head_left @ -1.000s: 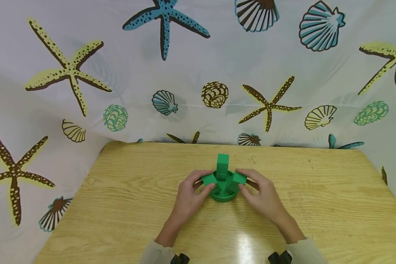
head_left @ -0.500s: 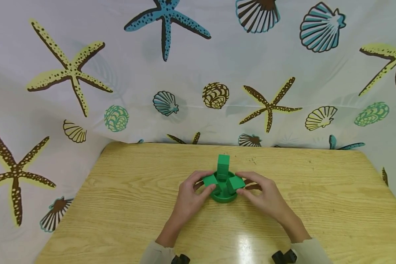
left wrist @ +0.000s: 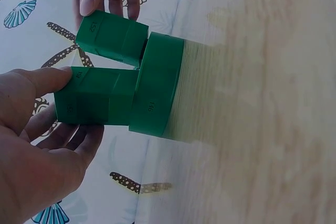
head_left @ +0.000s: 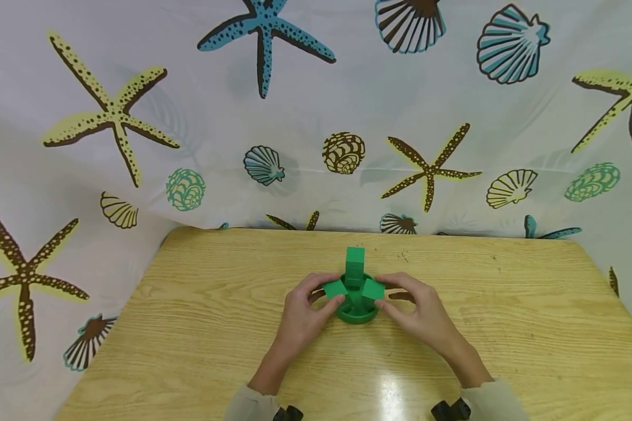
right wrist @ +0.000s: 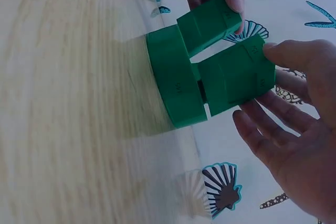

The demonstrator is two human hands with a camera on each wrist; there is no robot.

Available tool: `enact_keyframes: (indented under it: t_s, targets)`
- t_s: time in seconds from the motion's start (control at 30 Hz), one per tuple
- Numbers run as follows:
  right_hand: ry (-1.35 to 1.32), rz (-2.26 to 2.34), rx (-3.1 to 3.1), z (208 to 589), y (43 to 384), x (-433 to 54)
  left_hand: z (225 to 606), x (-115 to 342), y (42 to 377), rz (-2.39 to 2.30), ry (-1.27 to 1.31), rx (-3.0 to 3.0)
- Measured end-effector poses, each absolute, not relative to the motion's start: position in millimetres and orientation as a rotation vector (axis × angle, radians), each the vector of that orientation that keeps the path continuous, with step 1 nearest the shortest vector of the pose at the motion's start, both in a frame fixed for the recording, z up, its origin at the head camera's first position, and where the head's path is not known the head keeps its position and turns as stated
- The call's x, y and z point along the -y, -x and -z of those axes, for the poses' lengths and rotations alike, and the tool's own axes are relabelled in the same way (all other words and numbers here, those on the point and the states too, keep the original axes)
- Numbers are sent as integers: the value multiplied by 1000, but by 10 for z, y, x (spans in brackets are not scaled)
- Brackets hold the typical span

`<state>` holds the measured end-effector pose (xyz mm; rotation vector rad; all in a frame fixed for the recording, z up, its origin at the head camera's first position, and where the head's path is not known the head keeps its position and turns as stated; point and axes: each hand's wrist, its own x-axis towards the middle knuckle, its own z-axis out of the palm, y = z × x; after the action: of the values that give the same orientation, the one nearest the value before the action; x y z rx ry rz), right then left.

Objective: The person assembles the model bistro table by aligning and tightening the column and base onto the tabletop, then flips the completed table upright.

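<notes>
A green round base (head_left: pixel 357 318) with a raised rim lies on the wooden table. My left hand (head_left: pixel 304 313) pinches the top of the left green block (head_left: pixel 335 288) between thumb and fingers; this block stands upright at the base's left side. On the opposite side, my right hand (head_left: pixel 425 310) grips the right green block (right wrist: pixel 236 74), which leans slightly, with a narrow gap showing between its lower end and the rim in the right wrist view. A third green block (head_left: pixel 354 264) rises from the back of the base, touched by neither hand.
The light wooden table (head_left: pixel 216 327) extends around the base on all sides. Behind it hangs a white cloth (head_left: pixel 305 111) printed with starfish and shells, meeting the table's back edge.
My right hand has turned the right block and shifted it left over the base, toward the middle. My left hand and its block have stayed nearly still.
</notes>
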<state>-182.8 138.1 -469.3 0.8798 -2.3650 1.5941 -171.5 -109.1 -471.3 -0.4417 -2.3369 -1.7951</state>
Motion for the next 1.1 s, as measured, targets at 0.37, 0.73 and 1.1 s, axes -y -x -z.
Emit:
enact_keyframes:
  t_s: [0.37,0.73,1.1]
  targets:
    - [-890,-1349,2425,4720,1828,-1268,4720,1084,1721,1787,444,2339]
    - [-852,-1496,2355,4745,1880,-1267,4712,1088,1722,1801,424,2343]
    - [-784,-1316,2468,4774,1884,-1212,4728,1092,1727,1794,446,2331]
